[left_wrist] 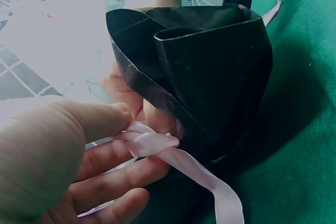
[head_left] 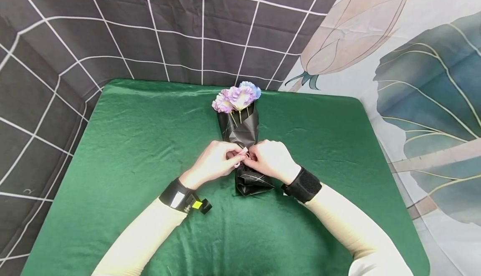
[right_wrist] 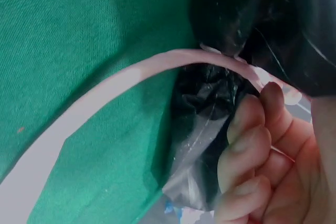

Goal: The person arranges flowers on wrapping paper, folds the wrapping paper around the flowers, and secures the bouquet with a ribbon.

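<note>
The left hand (head_left: 214, 159) and the right hand (head_left: 271, 159) meet at the narrow waist of the bouquet (head_left: 242, 142), equally near it, one on each side. Its long axis runs from the table's (head_left: 131, 142) near edge toward the far edge, blooms pointing away. The left fingers (left_wrist: 113, 182) pinch the pale pink ribbon (left_wrist: 157, 145) against the thumb; the right fingers (right_wrist: 247, 145) curl around the ribbon and the crinkled wrap. The bouquet lies mid-table: lilac and blue flowers (head_left: 237, 96) in glossy black wrapping paper (left_wrist: 210, 72), flared open at the stem end.
</note>
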The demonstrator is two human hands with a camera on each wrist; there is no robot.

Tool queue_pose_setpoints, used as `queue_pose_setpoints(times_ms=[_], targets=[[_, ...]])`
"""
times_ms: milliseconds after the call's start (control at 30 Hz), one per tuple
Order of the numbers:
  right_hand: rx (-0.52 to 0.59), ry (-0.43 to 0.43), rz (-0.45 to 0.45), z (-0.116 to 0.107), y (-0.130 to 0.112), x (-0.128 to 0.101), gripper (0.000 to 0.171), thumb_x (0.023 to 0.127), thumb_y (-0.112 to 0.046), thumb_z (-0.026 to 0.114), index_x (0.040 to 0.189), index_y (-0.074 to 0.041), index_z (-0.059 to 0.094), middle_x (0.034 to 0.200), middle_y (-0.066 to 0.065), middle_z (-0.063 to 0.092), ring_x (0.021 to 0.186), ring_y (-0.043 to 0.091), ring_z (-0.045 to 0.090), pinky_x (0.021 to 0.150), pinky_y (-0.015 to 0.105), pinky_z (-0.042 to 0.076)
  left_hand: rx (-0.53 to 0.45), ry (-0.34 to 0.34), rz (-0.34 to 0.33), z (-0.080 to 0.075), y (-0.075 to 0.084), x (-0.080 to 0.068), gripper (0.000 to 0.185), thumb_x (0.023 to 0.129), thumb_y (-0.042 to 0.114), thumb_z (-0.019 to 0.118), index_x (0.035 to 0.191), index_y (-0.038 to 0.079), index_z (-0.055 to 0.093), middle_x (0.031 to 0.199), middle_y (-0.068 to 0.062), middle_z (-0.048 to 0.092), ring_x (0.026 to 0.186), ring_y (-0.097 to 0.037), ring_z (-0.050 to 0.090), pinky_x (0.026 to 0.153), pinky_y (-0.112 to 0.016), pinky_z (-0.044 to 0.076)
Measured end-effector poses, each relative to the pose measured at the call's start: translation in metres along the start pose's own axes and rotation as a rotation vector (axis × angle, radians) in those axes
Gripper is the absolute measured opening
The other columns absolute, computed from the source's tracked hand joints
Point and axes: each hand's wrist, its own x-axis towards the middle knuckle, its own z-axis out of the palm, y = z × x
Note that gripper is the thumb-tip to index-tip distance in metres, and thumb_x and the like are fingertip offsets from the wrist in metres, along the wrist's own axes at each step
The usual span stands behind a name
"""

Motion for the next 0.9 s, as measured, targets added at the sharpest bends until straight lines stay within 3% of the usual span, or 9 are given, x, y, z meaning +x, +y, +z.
queue_pose_setpoints(times_ms=[233, 367, 533, 600, 733, 900], targets=[[0.068, -0.064, 0.061, -0.013, 0.004, -0.006, 0.036, 0.079, -0.051, 0.063, 0.059, -0.028, 0.045, 0.052, -0.013, 0.042, 0.045, 0.007, 0.041, 0.038, 0.028, 0.028, 0.021, -0.002, -0.013, -0.001, 0.001, -0.001, 0.013, 0.090, 0.033, 0.065, 0.095, 0.025, 0.073, 0.073, 0.013, 0.069, 0.060, 0.004, 0.061, 0.054, -0.022, 0.048], [0.172, -0.066, 0.085, -0.021, 0.005, -0.006, 0.028, 0.077, -0.054, 0.066, 0.080, -0.029, 0.056, 0.065, -0.014, 0.052, 0.053, 0.005, 0.046, 0.042, 0.027, 0.034, 0.028, -0.005, -0.020, -0.001, 0.001, -0.001, 0.012, 0.090, 0.034, 0.065, 0.094, 0.026, 0.073, 0.073, 0.014, 0.068, 0.061, 0.004, 0.060, 0.054, -0.022, 0.047], [0.325, -0.021, 0.023, -0.029, 0.002, -0.006, 0.042, 0.078, -0.057, 0.067, 0.110, -0.031, 0.061, 0.088, -0.013, 0.060, 0.070, 0.006, 0.055, 0.054, 0.026, 0.042, 0.034, -0.015, -0.025, -0.001, 0.001, -0.001, 0.011, 0.090, 0.035, 0.064, 0.094, 0.028, 0.072, 0.072, 0.015, 0.068, 0.061, 0.005, 0.060, 0.054, -0.023, 0.047], [0.334, 0.015, 0.003, -0.030, 0.000, -0.006, 0.041, 0.080, -0.057, 0.066, 0.110, -0.030, 0.064, 0.091, -0.014, 0.059, 0.076, 0.006, 0.056, 0.061, 0.026, 0.045, 0.051, -0.009, -0.014, -0.001, 0.001, -0.001, 0.010, 0.090, 0.033, 0.065, 0.095, 0.029, 0.072, 0.072, 0.017, 0.067, 0.061, 0.005, 0.060, 0.055, -0.022, 0.047], [0.316, 0.079, 0.003, -0.030, -0.004, -0.005, 0.028, 0.085, -0.052, 0.064, 0.097, -0.028, 0.069, 0.088, -0.016, 0.060, 0.079, 0.002, 0.055, 0.069, 0.027, 0.047, 0.095, 0.011, 0.008, -0.001, 0.002, 0.000, 0.008, 0.088, 0.030, 0.066, 0.093, 0.029, 0.072, 0.072, 0.020, 0.065, 0.062, 0.007, 0.058, 0.056, -0.021, 0.046], [0.328, 0.100, -0.018, -0.029, -0.003, -0.004, 0.017, 0.091, -0.038, 0.062, 0.091, -0.024, 0.071, 0.085, -0.012, 0.064, 0.077, 0.004, 0.058, 0.069, 0.029, 0.048, 0.158, -0.003, 0.006, -0.004, 0.004, 0.000, 0.013, 0.086, 0.044, 0.066, 0.092, 0.033, 0.071, 0.074, 0.020, 0.064, 0.064, 0.005, 0.058, 0.055, -0.021, 0.045]])
